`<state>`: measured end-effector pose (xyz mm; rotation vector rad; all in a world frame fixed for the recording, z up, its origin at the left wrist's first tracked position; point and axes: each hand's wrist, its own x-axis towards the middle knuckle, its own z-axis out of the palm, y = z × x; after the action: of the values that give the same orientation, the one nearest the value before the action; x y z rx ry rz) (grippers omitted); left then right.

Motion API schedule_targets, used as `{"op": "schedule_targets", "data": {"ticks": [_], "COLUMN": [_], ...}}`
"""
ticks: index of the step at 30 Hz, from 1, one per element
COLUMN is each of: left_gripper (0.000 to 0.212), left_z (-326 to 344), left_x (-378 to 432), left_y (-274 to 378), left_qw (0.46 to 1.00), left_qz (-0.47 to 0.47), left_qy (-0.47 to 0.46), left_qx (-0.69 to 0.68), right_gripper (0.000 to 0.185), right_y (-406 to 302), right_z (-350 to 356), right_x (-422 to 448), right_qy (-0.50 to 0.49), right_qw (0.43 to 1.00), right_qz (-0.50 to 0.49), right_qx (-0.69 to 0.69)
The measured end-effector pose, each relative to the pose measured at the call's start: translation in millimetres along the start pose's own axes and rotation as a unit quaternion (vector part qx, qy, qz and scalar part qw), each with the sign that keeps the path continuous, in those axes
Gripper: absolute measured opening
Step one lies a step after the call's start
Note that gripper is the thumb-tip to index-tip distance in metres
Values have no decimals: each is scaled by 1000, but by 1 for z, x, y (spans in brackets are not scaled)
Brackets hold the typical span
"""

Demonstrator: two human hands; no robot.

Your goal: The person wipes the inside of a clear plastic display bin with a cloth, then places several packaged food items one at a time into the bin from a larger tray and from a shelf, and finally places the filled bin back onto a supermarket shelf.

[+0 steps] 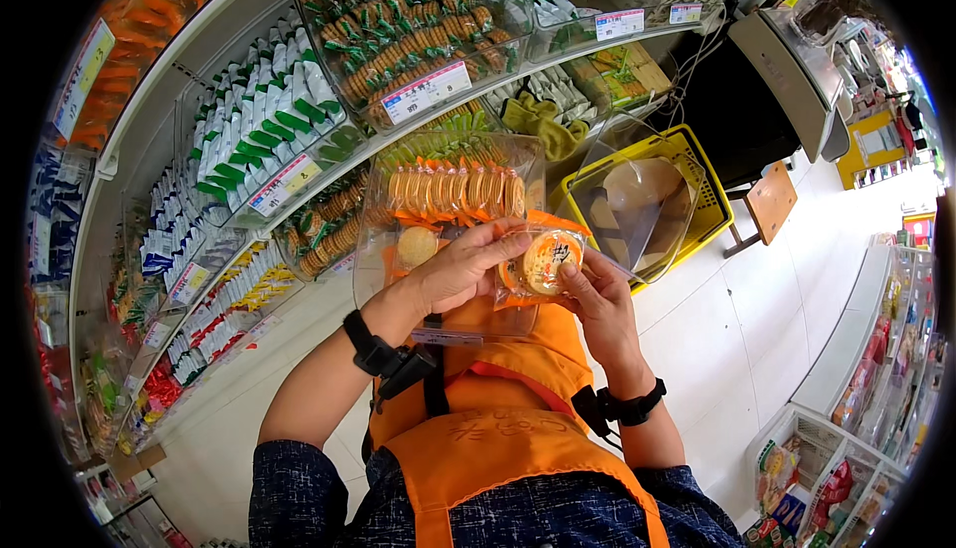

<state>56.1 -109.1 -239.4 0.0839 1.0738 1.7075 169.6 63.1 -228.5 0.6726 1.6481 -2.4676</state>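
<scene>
Both hands hold wrapped round crackers in clear film with orange ends, above a clear plastic bin. My left hand grips their left side, thumb on top. My right hand pinches the right edge, thumb over the film. Beneath them the clear bin reaches from the shelf to my orange apron. At its far end stands a row of orange-wrapped crackers; a pale round cracker pack lies flat nearer me. How many packs the hands hold, I cannot tell.
Shelves carry bins of green-and-white packets and wrapped biscuits. A yellow basket with a clear plastic bin on it stands to the right. Olive gloves lie on the lower shelf. A wooden stool is farther right, more shelving beyond.
</scene>
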Motion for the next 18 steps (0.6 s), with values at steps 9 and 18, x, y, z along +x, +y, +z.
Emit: {"op": "schedule_targets", "data": {"ticks": [9, 18], "left_gripper": [38, 37], "left_z": [-20, -18], "left_x": [-9, -9], "left_y": [9, 6], "left_qw": [991, 995], "left_qz": [9, 34], "left_qy": [-17, 92], "left_qx": [-130, 28], "right_gripper": [41, 57], "right_y": [-23, -16], "right_z": [-11, -25], "right_x": [1, 10], "right_qy": [100, -18], "right_qw": [991, 993], "right_qz": [-60, -112], "right_qx": [63, -24]}}
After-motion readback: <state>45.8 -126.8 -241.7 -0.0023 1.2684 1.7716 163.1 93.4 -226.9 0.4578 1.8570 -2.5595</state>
